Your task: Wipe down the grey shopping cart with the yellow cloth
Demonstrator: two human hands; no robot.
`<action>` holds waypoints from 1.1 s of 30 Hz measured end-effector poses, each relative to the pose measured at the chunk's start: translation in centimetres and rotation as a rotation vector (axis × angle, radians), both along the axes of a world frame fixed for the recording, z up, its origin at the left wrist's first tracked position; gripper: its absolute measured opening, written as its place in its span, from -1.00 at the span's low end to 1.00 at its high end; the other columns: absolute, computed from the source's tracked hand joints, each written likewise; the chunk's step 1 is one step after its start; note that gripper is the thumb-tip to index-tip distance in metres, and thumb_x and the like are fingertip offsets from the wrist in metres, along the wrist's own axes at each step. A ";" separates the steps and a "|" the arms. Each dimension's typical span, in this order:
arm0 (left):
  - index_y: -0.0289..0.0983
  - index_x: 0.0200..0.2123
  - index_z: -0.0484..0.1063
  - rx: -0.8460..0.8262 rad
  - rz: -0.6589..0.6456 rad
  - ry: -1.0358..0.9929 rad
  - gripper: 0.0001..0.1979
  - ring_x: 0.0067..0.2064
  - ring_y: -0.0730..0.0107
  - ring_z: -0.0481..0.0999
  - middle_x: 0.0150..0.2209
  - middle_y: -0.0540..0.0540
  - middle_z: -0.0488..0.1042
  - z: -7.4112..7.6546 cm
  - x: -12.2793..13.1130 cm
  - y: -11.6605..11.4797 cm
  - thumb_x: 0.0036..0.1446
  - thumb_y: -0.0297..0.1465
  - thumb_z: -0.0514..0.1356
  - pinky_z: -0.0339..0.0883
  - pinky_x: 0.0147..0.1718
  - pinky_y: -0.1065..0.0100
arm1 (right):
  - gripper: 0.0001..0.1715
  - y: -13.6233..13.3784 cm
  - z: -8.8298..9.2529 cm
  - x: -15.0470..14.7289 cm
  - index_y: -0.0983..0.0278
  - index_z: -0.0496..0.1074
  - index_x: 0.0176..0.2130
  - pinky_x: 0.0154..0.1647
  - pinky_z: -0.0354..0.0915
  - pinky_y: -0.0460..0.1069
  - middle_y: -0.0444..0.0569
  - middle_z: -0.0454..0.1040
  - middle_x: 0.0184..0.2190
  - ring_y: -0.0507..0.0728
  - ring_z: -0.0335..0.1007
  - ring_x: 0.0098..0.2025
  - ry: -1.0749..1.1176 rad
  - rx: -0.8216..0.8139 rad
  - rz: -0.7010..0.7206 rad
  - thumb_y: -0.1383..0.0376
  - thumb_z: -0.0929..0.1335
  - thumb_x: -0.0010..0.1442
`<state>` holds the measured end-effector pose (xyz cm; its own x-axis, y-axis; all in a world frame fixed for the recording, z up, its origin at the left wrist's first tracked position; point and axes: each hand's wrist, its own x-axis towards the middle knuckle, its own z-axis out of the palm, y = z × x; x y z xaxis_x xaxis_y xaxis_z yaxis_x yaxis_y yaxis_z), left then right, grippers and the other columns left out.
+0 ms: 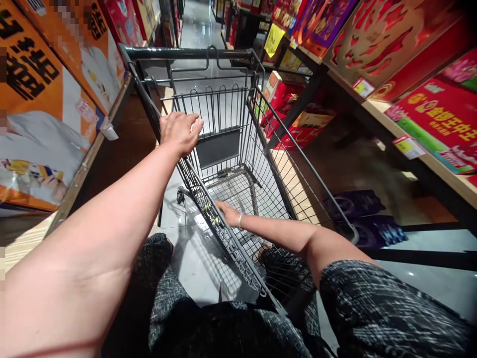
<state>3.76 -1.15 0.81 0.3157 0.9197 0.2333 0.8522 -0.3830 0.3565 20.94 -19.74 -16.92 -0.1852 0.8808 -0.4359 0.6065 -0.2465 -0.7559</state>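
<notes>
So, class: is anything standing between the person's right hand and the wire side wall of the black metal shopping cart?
Nothing visible. The right hand lies inside the basket, against the side wall of the black metal wire shopping cart, beside a small yellow-green thing. The left hand holds the rim above.

Arms outstretched, left hand [181, 132] clenched, right hand [228, 214] lower

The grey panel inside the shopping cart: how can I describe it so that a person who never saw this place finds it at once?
Between the stocked shelves stands a wire shopping cart. The left hand holds its side rim, and just right of that hand a panel sits on the wire flap. It is the only solid grey plate among open wire.
</notes>
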 end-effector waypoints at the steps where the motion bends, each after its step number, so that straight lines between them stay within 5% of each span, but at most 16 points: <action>1: -0.04 0.21 0.36 0.006 -0.003 0.010 -0.43 0.33 0.00 0.18 0.20 -0.07 0.41 -0.1 0.0 0.1 0.33 0.00 -0.17 -0.13 0.32 -0.02 | -0.26 -1.4 -1.4 1.2 0.12 0.41 0.17 -0.07 0.37 0.11 0.03 0.43 -0.03 0.21 0.41 -0.13 -0.085 -0.012 0.057 0.45 0.47 0.01; 4: -0.06 0.21 0.36 0.018 -0.013 0.031 -0.45 0.34 -0.03 0.16 0.21 -0.09 0.39 -0.3 0.1 0.3 0.26 -0.01 -0.04 -0.15 0.33 -0.03 | -0.20 -2.8 -2.9 5.9 -0.03 0.37 0.23 -0.01 0.33 0.04 -0.02 0.36 0.14 0.23 0.36 0.03 -0.598 -0.012 0.402 0.47 0.42 0.07; 7: -0.07 0.21 0.35 0.020 -0.016 0.028 -0.46 0.35 -0.03 0.14 0.22 -0.10 0.37 -0.5 0.1 0.5 0.23 -0.03 0.02 -0.15 0.34 -0.03 | -0.31 -0.4 -0.9 10.9 0.08 0.37 0.25 -0.02 0.32 0.12 0.13 0.32 0.18 0.31 0.28 0.11 -0.889 -0.040 0.380 0.45 0.32 0.17; 10: -0.08 0.21 0.35 0.022 -0.015 0.005 -0.46 0.35 -0.03 0.13 0.23 -0.10 0.36 -0.6 0.1 0.5 0.22 -0.06 0.03 -0.16 0.34 -0.03 | -0.54 3.3 3.3 14.9 0.21 0.49 0.11 0.10 0.21 0.26 0.23 0.34 0.12 0.40 0.16 0.18 -1.045 -0.021 0.309 0.39 0.25 0.27; 13: -0.05 0.22 0.34 0.027 0.004 -0.046 -0.49 0.35 0.01 0.13 0.24 -0.07 0.35 -0.5 0.0 0.3 0.26 -0.11 -0.01 -0.14 0.33 0.00 | -0.62 6.2 9.2 17.1 0.16 0.52 0.03 0.13 0.11 0.26 0.18 0.34 0.11 0.39 0.05 0.22 -1.165 0.164 0.293 0.34 0.22 0.35; 16: -0.01 0.21 0.34 0.037 0.031 -0.077 -0.52 0.34 0.02 0.14 0.22 -0.05 0.37 0.1 0.1 -0.6 0.28 -0.17 -0.05 -0.13 0.32 -0.01 | -0.56 7.7 15.2 18.4 0.19 0.42 0.16 0.06 0.07 0.24 0.19 0.31 0.15 0.37 0.03 0.21 -1.287 0.472 0.112 0.29 0.15 0.44; 19: -0.03 0.14 0.43 0.029 0.034 -0.038 -0.56 0.33 0.00 0.16 0.19 -0.08 0.40 0.8 0.9 -2.9 0.28 -0.18 -0.04 -0.12 0.30 -0.06 | -0.39 7.7 17.7 19.1 0.39 0.27 0.30 0.02 0.02 0.22 0.26 0.20 0.21 0.30 -0.02 0.24 -1.304 0.592 0.013 0.34 -0.05 0.49; 22: -0.04 0.07 0.50 -0.026 -0.103 0.071 -0.58 0.31 -0.02 0.18 0.17 -0.06 0.42 1.0 1.8 -6.2 0.26 -0.11 0.02 -0.11 0.29 -0.09 | -0.40 6.7 15.2 18.8 0.36 0.17 0.36 0.06 0.05 0.21 0.29 0.11 0.29 0.33 -0.03 0.26 -1.288 0.495 0.119 0.39 -0.05 0.48; 25: -0.07 0.01 0.55 -0.047 -0.248 0.199 -0.53 0.28 0.01 0.23 0.12 -0.03 0.47 0.6 2.0 -8.5 0.26 0.00 0.02 -0.10 0.30 -0.08 | -0.43 4.8 9.3 17.3 0.26 0.18 0.35 0.09 0.16 0.21 0.27 0.19 0.26 0.42 0.03 0.26 -1.230 0.284 0.223 0.39 0.12 0.41; 29: -0.17 -0.01 0.58 -0.006 -0.285 0.166 -0.47 0.21 0.07 0.29 0.05 -0.08 0.54 -0.5 1.6 -9.0 0.32 -0.02 -0.04 -0.08 0.29 -0.05 | -0.28 1.8 1.4 14.7 0.22 0.10 0.38 0.11 0.26 0.17 0.24 0.16 0.29 0.39 0.19 0.23 -1.075 -0.125 0.144 0.37 0.29 0.30; 33: -0.20 -0.10 0.62 0.034 -0.287 0.075 -0.49 0.14 0.07 0.34 -0.07 -0.08 0.58 -1.5 1.5 -8.2 0.30 -0.04 -0.03 -0.07 0.28 -0.05 | -0.06 -0.9 -3.6 11.9 0.29 -0.02 0.43 0.08 0.33 0.14 0.32 0.13 0.30 0.35 0.35 0.14 -1.001 -0.300 0.092 0.35 0.40 0.20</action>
